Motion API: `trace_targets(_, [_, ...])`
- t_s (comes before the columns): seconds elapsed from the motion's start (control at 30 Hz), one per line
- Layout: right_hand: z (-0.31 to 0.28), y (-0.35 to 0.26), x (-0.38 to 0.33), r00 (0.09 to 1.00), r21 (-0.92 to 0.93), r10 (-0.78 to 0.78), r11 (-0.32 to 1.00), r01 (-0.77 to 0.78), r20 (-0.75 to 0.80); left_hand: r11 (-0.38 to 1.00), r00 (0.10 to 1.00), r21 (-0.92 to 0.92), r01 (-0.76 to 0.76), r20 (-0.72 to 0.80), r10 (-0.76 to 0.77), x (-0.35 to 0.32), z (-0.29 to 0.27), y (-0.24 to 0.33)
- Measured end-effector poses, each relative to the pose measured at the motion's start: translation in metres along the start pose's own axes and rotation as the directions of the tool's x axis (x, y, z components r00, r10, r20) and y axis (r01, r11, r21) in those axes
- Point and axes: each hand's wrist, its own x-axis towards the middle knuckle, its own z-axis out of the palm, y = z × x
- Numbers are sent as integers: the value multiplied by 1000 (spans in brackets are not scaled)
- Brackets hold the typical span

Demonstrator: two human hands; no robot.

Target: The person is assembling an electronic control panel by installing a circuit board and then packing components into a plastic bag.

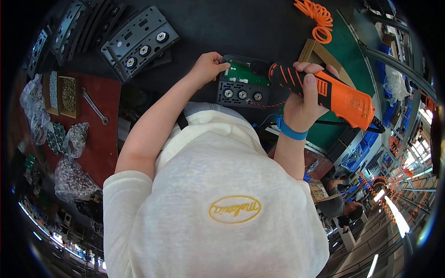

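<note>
In my right hand (303, 99) is an orange and black electric screwdriver (336, 95), held almost level, its front end over the right side of a green circuit board (241, 72). The tip is too dark to make out. The board sits in a dark metal panel (224, 98) that carries three round metal connectors (242, 94) along its near side. At the panel's far left corner, the thumb and fingers of my left hand (208, 69) are closed on the edge. A twisted red and black wire (269, 105) runs rightward from the panel. A blue band (292, 132) circles my right wrist.
Far left, several similar metal panels (139, 44) stand on the dark tabletop (222, 28). A wrench (95, 106), a box of small screws (69, 95) and bagged parts (74, 178) lie on a red surface. A cardboard box (320, 53) and orange coiled hose (320, 21) are far right.
</note>
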Motion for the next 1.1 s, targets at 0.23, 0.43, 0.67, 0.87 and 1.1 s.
trace_targets(0.23, [-12,-4,-1,999,14,-17,1000,18,-48,987,991,-82,137,25,-135,-2,1,18])
trace_targets(0.43, [-18,-9,-1,995,3,-44,999,45,-93,935,937,-80,345,95,-337,2,-1,24])
trace_targets(0.67, [-20,-7,2,991,59,-34,997,42,-126,919,936,-180,351,109,-336,-2,3,25])
trace_targets(0.87, [-18,-9,3,991,122,-11,992,27,-133,933,944,-166,319,140,-298,5,17,13])
trace_targets(1.1, [-24,-7,2,991,39,-30,999,35,-127,958,949,-111,264,207,-238,2,23,14])
